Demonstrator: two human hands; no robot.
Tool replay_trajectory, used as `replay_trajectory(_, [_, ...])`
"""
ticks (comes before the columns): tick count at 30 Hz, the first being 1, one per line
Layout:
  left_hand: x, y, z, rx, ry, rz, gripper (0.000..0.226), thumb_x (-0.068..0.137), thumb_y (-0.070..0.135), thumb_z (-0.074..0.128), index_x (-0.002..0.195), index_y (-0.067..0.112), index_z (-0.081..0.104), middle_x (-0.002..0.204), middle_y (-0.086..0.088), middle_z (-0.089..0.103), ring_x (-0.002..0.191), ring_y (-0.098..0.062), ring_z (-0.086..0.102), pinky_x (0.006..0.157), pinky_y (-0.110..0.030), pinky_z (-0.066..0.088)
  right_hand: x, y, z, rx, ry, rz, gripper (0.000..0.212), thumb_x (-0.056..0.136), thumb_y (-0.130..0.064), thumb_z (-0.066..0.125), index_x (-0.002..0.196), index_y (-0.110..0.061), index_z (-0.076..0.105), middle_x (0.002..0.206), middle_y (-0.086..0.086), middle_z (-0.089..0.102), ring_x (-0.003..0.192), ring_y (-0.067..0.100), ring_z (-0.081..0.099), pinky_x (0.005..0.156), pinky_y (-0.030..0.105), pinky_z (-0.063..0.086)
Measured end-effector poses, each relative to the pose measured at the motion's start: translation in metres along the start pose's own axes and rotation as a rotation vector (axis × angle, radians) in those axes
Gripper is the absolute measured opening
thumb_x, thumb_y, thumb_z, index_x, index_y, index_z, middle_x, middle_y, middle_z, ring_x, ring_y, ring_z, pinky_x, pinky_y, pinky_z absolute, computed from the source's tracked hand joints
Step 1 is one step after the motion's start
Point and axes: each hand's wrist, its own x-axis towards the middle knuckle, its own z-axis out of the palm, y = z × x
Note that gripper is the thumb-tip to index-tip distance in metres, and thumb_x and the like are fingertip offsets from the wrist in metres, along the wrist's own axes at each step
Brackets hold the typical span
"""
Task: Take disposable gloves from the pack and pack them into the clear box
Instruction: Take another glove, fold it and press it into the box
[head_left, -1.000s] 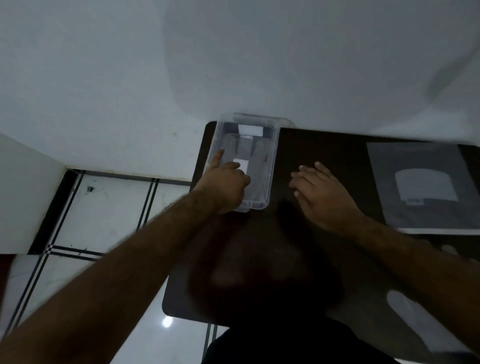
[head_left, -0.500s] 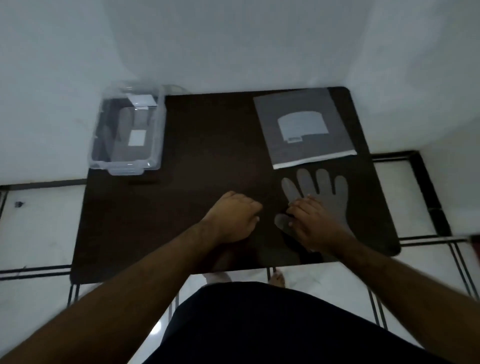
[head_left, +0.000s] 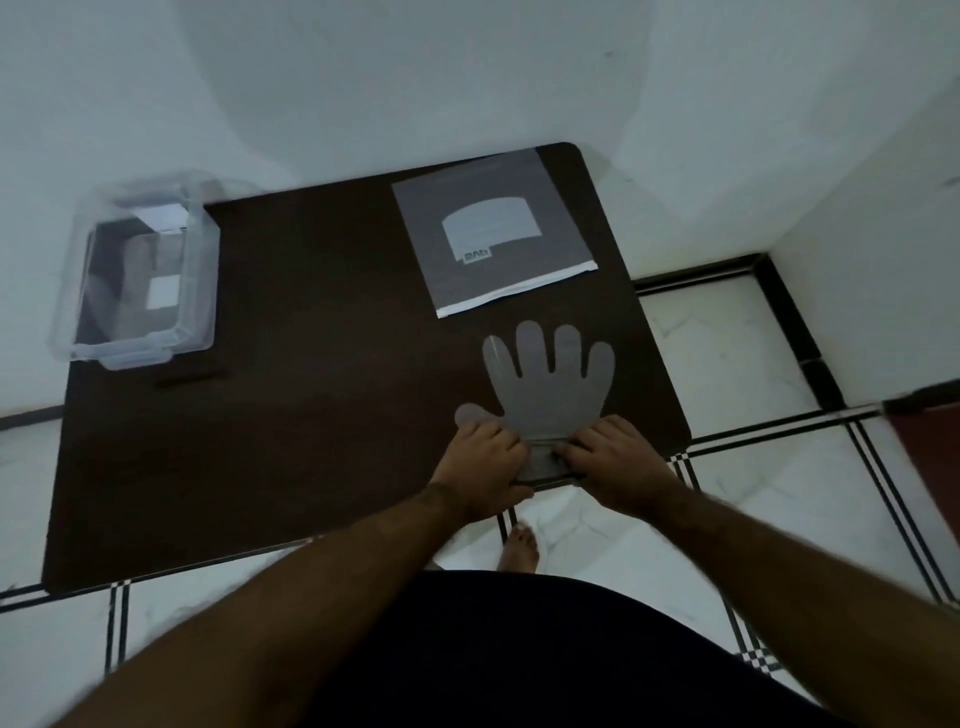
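A translucent disposable glove (head_left: 549, 379) lies flat on the dark table (head_left: 311, 395), fingers pointing away from me, near the front right edge. My left hand (head_left: 480, 467) and my right hand (head_left: 615, 467) both pinch its cuff end, which looks folded over between them. The flat grey glove pack (head_left: 493, 228) lies just beyond the glove at the back right. The clear box (head_left: 140, 275) stands at the table's back left corner, lid off, with folded translucent material inside.
White walls close in behind the table and on the right. Tiled floor with black lines runs around the table. My bare foot (head_left: 519, 548) shows below the table's front edge.
My left hand left the clear box and crossed to the glove on the right. Both hands now hold the glove's cuff, and the view has swung right.
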Motion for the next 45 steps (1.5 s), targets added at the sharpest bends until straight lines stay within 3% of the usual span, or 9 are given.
replay_trajectory(3, [-0.002,0.000,0.009,0.061,0.052,0.089,0.037,0.102,0.053,0.053,0.114,0.025,0.073,0.116,0.001,0.071,0.111,-0.023,0.062,0.103,-0.044,0.044,-0.006,-0.006,0.004,0.004,0.049,-0.021,0.021,0.092,-0.037,0.071,0.110,-0.026,0.072,0.108,0.000,0.076,0.102,0.023,0.072,0.101,0.050,0.053])
replay_trajectory(8, [-0.018,-0.005,0.018,0.058,0.138,0.220,0.019,0.098,0.038,0.063,0.093,0.028,0.078,0.097,0.008,0.077,0.093,-0.016,0.065,0.093,-0.040,0.050,-0.002,-0.014,-0.005,0.116,0.131,-0.021,0.027,0.098,-0.042,0.051,0.100,-0.026,0.073,0.099,-0.004,0.077,0.099,0.017,0.071,0.102,0.047,0.052])
replay_trajectory(13, [-0.035,-0.030,-0.018,-0.416,0.353,-0.074,0.021,0.093,0.038,0.062,0.080,0.026,0.074,0.078,0.014,0.063,0.079,-0.006,0.052,0.083,-0.039,0.053,0.045,-0.030,-0.067,0.386,0.251,0.049,0.023,0.096,-0.038,0.059,0.106,-0.022,0.072,0.098,-0.002,0.072,0.093,0.013,0.063,0.092,0.039,0.051])
replay_trajectory(19, [-0.076,-0.095,-0.071,-1.087,0.693,-0.453,0.021,0.100,0.025,0.062,0.090,0.011,0.073,0.088,-0.007,0.071,0.085,-0.029,0.070,0.076,-0.054,0.060,0.135,-0.073,-0.142,0.536,0.347,-0.076,0.008,0.097,-0.023,0.068,0.103,-0.021,0.072,0.094,-0.007,0.069,0.089,0.004,0.062,0.082,0.021,0.050])
replay_trajectory(23, [-0.114,-0.148,-0.121,-1.322,0.756,-0.520,0.028,0.097,0.015,0.078,0.122,0.011,0.067,0.108,-0.007,0.073,0.094,-0.015,0.074,0.078,-0.030,0.062,0.201,-0.118,-0.187,0.539,0.420,-0.154,0.009,0.099,-0.027,0.064,0.099,-0.024,0.072,0.085,-0.011,0.068,0.080,0.003,0.064,0.071,0.027,0.057])
replay_trajectory(25, [-0.135,-0.181,-0.139,-1.285,0.709,-0.546,0.043,0.092,0.009,0.083,0.131,0.014,0.064,0.112,0.000,0.074,0.098,-0.009,0.076,0.078,-0.023,0.062,0.235,-0.141,-0.210,0.546,0.413,-0.183,0.008,0.099,-0.026,0.065,0.100,-0.024,0.073,0.086,-0.011,0.068,0.079,0.002,0.064,0.069,0.020,0.053])
replay_trajectory(30, [-0.184,-0.287,-0.166,-1.112,0.769,-0.617,0.024,0.091,0.000,0.082,0.111,0.011,0.077,0.102,-0.015,0.078,0.087,-0.010,0.075,0.081,-0.026,0.064,0.317,-0.195,-0.259,0.518,0.447,-0.252,0.010,0.097,-0.017,0.071,0.103,-0.015,0.078,0.091,-0.006,0.073,0.080,-0.005,0.062,0.074,0.002,0.044])
replay_trajectory(38, [-0.231,-0.465,-0.204,-0.936,0.686,-0.634,0.019,0.088,0.005,0.086,0.106,0.005,0.083,0.108,-0.015,0.082,0.103,-0.032,0.078,0.097,-0.043,0.064,0.452,-0.258,-0.293,0.566,0.466,-0.284,0.015,0.097,-0.024,0.070,0.105,-0.015,0.079,0.099,-0.004,0.079,0.091,0.011,0.072,0.088,0.029,0.059])
replay_trajectory(45, [-0.218,-0.568,-0.217,-0.734,0.703,-0.711,0.006,0.095,0.014,0.078,0.096,0.008,0.081,0.082,0.007,0.071,0.076,-0.005,0.063,0.078,-0.026,0.049,0.555,-0.288,-0.287,0.705,0.470,-0.104,0.013,0.096,-0.022,0.074,0.105,-0.015,0.080,0.101,-0.004,0.079,0.098,0.012,0.073,0.098,0.032,0.059])
